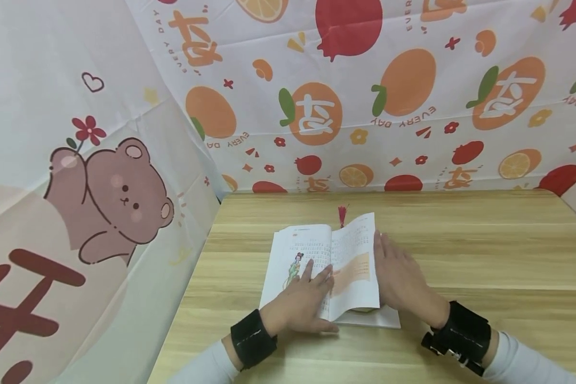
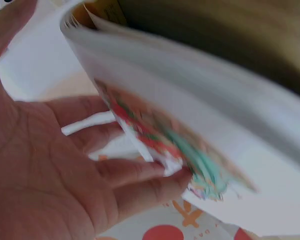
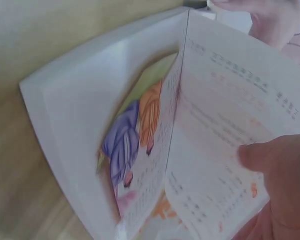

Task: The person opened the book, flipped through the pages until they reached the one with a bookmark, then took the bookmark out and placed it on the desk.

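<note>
An open book (image 1: pixel 278 266) lies on the wooden table, printed with text and coloured figures. My left hand (image 1: pixel 300 301) rests on its left page near the spine, fingers spread and straight. In the left wrist view, these fingers (image 2: pixel 140 192) lie against the illustrated page. My right hand (image 1: pixel 403 274) stands at the outer edge of a raised page (image 1: pixel 352 266), its fingers straight. From the right wrist view, the thumb (image 3: pixel 255 156) touches that page's face; another page (image 3: pixel 140 135) with robed figures stands partly lifted beside it.
A red tassel (image 1: pixel 342 215) sticks out at the book's top. The wooden table (image 1: pixel 485 256) stretches to a fruit-printed cloth (image 1: pixel 317 69) behind. On the left hangs a cloth (image 1: pixel 120 192) with a bear. Black straps (image 1: pixel 253 338) circle both wrists.
</note>
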Motion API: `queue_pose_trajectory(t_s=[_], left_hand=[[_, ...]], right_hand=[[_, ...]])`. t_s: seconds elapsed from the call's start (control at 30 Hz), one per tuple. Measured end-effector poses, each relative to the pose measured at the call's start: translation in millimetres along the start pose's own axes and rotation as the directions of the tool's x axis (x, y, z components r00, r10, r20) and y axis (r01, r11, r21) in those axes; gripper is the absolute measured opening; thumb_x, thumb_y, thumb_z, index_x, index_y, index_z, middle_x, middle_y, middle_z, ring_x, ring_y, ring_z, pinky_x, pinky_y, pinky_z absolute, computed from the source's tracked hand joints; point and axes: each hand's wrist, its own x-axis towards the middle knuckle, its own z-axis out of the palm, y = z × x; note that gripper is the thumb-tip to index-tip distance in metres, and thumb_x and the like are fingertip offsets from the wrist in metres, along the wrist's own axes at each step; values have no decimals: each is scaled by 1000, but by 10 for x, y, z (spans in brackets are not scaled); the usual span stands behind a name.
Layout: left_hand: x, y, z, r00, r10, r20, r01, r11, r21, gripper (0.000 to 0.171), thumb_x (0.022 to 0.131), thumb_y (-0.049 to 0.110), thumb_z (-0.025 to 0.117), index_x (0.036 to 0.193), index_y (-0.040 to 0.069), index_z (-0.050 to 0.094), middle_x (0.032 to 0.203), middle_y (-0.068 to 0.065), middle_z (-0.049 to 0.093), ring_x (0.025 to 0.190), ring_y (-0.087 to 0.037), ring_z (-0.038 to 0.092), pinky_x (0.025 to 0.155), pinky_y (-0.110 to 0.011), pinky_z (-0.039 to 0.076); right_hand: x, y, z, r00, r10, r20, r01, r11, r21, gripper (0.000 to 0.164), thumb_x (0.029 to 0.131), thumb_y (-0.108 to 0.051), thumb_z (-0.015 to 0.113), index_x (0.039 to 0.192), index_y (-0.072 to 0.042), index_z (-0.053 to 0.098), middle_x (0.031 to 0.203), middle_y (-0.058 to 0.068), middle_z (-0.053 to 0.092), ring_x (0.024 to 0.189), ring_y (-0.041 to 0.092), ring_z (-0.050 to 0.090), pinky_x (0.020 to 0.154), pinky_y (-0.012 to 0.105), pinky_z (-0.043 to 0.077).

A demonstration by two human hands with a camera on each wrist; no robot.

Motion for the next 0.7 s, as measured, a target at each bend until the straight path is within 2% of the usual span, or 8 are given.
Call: queue_pose_trajectory(t_s=[0.13,0.23,0.33,0.47,0.53,0.6,0.63,0.7], left_hand=[[26,98,30,997,-38,-69,38,999,-3,89,91,68,54,148,0,46,160,-16,34,143,-54,29,101,-66,44],[35,163,32,981,-82,-174,84,996,3,73,98,47,54,146,-8,45,157,-22,38,139,-51,39,99,-61,48],[10,194,9,951,-98,-293,117,992,49,61,95,30,59,138,-13,50,159,-24,33,136,-47,45,96,-55,52],[-41,216,-13,899,-101,-426,144,987,70,83,90,24,71,156,-2,27,165,-25,10,143,-45,35,102,-56,48],[-53,220,-16,872,-106,-478,152,987,57,107,87,23,77,162,11,2,166,-24,0,149,-45,23,107,-60,41],[-55,218,-24,850,-94,-518,159,984,83,112,83,23,81,162,18,1,166,-22,-4,151,-45,14,110,-64,35],[-51,214,-32,847,-74,-526,163,979,126,113,81,23,83,162,20,4,167,-21,-4,152,-44,11,111,-65,33],[-35,204,-46,866,-4,-501,155,953,260,109,79,25,85,162,24,14,168,-17,1,153,-43,9,113,-65,30]], right_hand=[[-41,-84,11,998,0,63,-10,988,157,81,99,-41,57,148,18,28,136,32,56,112,38,65,70,47,58],[-79,-124,26,993,-49,103,25,974,227,81,100,-50,54,150,10,35,138,27,57,119,41,62,81,54,57],[-127,-113,40,983,-105,153,66,967,245,73,100,-50,54,148,3,44,148,26,48,130,48,51,95,62,49],[-209,-38,50,954,-169,249,106,963,248,69,96,-45,64,143,3,51,148,29,47,132,50,48,96,64,47],[-248,0,58,936,-206,287,138,961,241,68,92,-42,69,141,4,53,147,30,46,133,48,48,97,63,47],[-276,26,69,920,-226,320,157,961,228,70,91,-42,71,142,2,52,149,29,45,135,48,46,100,63,45],[-283,37,78,914,-237,330,169,960,222,71,90,-42,71,143,1,52,150,29,44,136,48,45,101,63,44],[-292,52,92,905,-268,329,209,956,203,71,90,-42,71,144,0,51,150,28,44,136,49,44,102,63,44]])
